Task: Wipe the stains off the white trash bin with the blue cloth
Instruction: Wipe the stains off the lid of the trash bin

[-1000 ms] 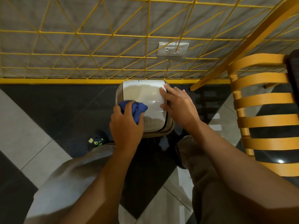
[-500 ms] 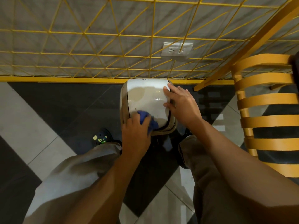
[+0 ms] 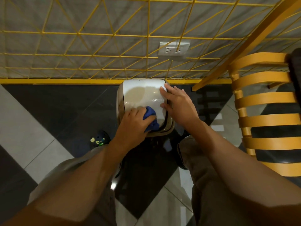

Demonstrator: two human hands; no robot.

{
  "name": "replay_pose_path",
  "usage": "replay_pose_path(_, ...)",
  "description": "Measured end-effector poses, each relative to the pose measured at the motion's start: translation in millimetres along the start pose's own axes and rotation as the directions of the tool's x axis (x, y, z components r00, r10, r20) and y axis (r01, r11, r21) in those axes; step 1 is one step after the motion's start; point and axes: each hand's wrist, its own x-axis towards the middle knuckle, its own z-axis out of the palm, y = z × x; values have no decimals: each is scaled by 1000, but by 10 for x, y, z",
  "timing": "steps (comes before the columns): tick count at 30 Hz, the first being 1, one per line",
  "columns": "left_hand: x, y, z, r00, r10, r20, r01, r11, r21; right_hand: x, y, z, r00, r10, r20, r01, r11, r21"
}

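Observation:
The white trash bin (image 3: 142, 94) stands on the floor against the yellow grid wall, seen from above, its lid glossy. My left hand (image 3: 133, 123) is shut on the bunched blue cloth (image 3: 151, 119) and presses it on the near part of the lid. My right hand (image 3: 178, 104) lies flat with fingers spread on the lid's right edge, holding nothing. The near rim of the bin is partly hidden by my left hand and the cloth.
A yellow wire grid (image 3: 114, 46) with a wall socket (image 3: 174, 48) behind it rises just beyond the bin. An orange slatted chair (image 3: 267, 111) stands close on the right. My knees and a dark shoe (image 3: 99, 139) flank the bin on the black-and-white tiled floor.
My left hand has slid the blue cloth from the lid's left side toward its near middle. My right hand has stayed on the lid's right edge.

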Motion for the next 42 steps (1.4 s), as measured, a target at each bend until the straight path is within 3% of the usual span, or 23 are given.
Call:
replay_pose_path(3, -24, -33, -29, 995, 51, 90, -45, 997, -69, -12, -23, 7, 1000, -20, -24, 21, 999, 42)
replay_pose_path(6, -56, 48, -109, 982, -154, 111, 180, 944, -277, -8, -22, -7, 999, -33, -21, 33, 999, 23)
replay_pose_path(9, -57, 139, -228, 914, -388, 119, 388, 748, -538, -22, -60, -55, 1000, 1, -13, 0, 996, 87)
replay_pose_path(13, -49, 175, -382, 827, -541, 154, 464, 500, -731, -189, -273, -167, 980, 141, -142, -82, 931, 357)
replay_pose_path(15, -76, 218, -452, 781, -594, 193, 470, 356, -808, -339, -437, -203, 959, 274, -72, -182, 789, 586)
replay_pose_path(17, -116, 276, -502, 744, -623, 241, 476, 241, -846, -493, -634, -203, 928, 319, 195, -339, 500, 797)
replay_pose_path(19, -181, 328, -530, 739, -634, 226, 464, 238, -853, -621, -788, -168, 871, 251, 423, -474, 201, 857)
replay_pose_path(20, -220, 350, -548, 745, -637, 198, 454, 266, -850, -665, -843, -147, 852, 228, 471, -505, 121, 855)
replay_pose_path(22, -306, 383, -587, 747, -647, 155, 456, 329, -827, -707, -915, -111, 838, 220, 499, -523, 65, 850)
replay_pose_path(25, -488, 472, -623, 732, -668, 135, 479, 363, -799, -702, -1015, -66, 808, 243, 536, -564, 57, 824)
replay_pose_path(31, -876, 566, -584, 721, -671, 175, 438, 246, -865, -677, -1181, 66, 777, 242, 581, -620, 136, 772)
replay_pose_path(34, -945, 471, -581, 725, -651, 223, 450, 204, -869, -728, -1137, 96, 811, 253, 528, -578, 203, 791)
replay_pose_path(39, -744, 220, -598, 786, -569, 242, 505, 364, -783, -792, -866, -19, 837, 220, 501, -542, 210, 814)
replay_pose_path(41, -626, 81, -586, 779, -596, 195, 516, 432, -740, -840, -752, -23, 828, 327, 456, -549, 308, 777)
replay_pose_path(42, -566, 1, -581, 767, -619, 170, 525, 453, -720, -870, -694, -15, 842, 387, 377, -523, 406, 750)
